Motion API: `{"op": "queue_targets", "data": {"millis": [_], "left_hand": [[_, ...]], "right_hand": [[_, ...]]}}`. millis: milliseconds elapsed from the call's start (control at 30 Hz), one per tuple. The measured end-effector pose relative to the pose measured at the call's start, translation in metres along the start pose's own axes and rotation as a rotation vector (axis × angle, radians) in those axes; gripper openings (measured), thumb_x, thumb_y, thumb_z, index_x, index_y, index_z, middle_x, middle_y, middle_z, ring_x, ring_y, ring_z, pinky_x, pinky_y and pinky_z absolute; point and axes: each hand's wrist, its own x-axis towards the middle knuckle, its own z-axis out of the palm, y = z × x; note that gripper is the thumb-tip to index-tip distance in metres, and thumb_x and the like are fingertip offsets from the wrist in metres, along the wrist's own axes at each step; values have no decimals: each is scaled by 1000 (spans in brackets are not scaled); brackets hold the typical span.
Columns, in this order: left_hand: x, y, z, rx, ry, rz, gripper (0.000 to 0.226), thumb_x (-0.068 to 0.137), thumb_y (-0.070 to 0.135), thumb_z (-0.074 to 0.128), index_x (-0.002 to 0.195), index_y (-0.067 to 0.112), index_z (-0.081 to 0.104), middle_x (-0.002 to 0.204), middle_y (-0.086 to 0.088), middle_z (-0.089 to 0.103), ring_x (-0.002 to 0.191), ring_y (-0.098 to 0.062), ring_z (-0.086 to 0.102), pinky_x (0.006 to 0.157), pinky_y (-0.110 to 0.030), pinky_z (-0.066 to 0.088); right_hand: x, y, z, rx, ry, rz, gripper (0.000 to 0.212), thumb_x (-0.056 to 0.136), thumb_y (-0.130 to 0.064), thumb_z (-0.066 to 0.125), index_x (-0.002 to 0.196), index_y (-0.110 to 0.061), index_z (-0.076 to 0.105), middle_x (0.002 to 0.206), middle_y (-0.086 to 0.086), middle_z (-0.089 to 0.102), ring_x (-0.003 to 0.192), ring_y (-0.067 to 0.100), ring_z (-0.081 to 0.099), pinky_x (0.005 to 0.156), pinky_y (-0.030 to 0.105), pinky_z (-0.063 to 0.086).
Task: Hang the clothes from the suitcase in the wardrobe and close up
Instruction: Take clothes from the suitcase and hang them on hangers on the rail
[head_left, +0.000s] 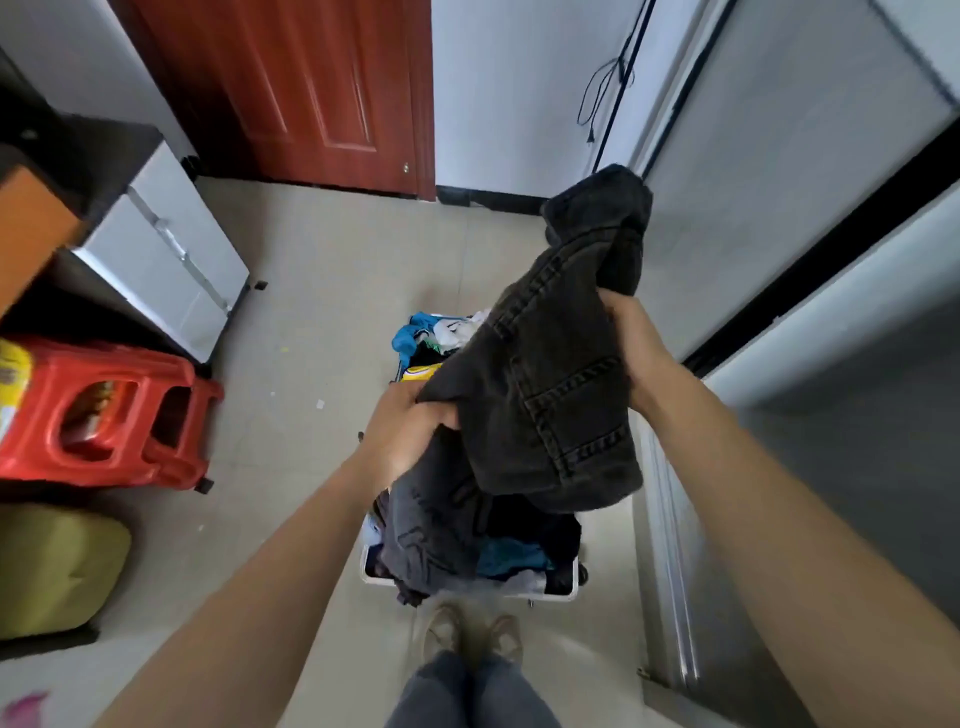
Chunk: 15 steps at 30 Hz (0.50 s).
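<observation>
A pair of dark grey jeans (550, 384) hangs bunched in the air above the open suitcase (563, 592) on the floor. My left hand (410, 436) grips the jeans at their lower left edge. My right hand (631, 343) grips them higher up on the right, with one leg flopping over above it. Inside the suitcase lie several more clothes (511, 556), dark, blue and white. A blue and white garment (436, 332) shows at its far end. The grey wardrobe (779, 208) stands along the right.
A red-brown door (311, 88) is ahead. A white drawer unit (171, 260) and a red plastic stool (109, 410) stand at the left, with a green cushion (57, 571) below. My feet (472, 636) are just behind the suitcase. Black cables (608, 88) hang on the far wall.
</observation>
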Motion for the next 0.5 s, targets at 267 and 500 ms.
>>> {"op": "queue_targets", "data": {"millis": [267, 500], "left_hand": [[-20, 131, -41, -164, 243, 235, 11, 57, -7, 50, 62, -1, 58, 58, -6, 52, 57, -19, 50, 53, -27, 38], [-16, 192, -60, -387, 355, 456, 20, 52, -1, 46, 70, 6, 53, 63, -4, 46, 57, -16, 41, 51, -26, 31]], "right_hand": [[-31, -86, 38, -382, -46, -231, 32, 92, -30, 66, 122, -19, 63, 105, 0, 73, 92, 18, 66, 75, 32, 60], [-48, -118, 69, -339, -67, -355, 17, 97, -34, 60, 85, -20, 59, 58, -15, 65, 51, -1, 60, 44, 17, 47]]}}
